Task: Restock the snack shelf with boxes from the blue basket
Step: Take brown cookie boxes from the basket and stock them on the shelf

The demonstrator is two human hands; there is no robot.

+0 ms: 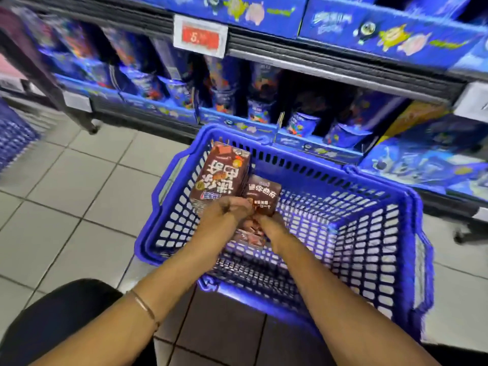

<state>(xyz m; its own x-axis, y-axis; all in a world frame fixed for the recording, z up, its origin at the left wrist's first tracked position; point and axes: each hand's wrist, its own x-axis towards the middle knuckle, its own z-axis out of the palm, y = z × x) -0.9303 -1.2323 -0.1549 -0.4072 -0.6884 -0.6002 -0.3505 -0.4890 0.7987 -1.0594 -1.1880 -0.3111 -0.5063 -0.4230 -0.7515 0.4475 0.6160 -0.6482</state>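
Boxes (221, 173): left hand (227, 211), right hand (272, 227) curled round.

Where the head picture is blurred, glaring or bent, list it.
Head view: motion blur smears the shelf packs and price tag; the brown boxes in the blue basket read sharper; wide-angle distortion bends the floor tiles.

Upright brown boxes (220, 175) block just beyond the grip, flat box (250, 235) beneath; basket (330, 233) floor rightward is open.
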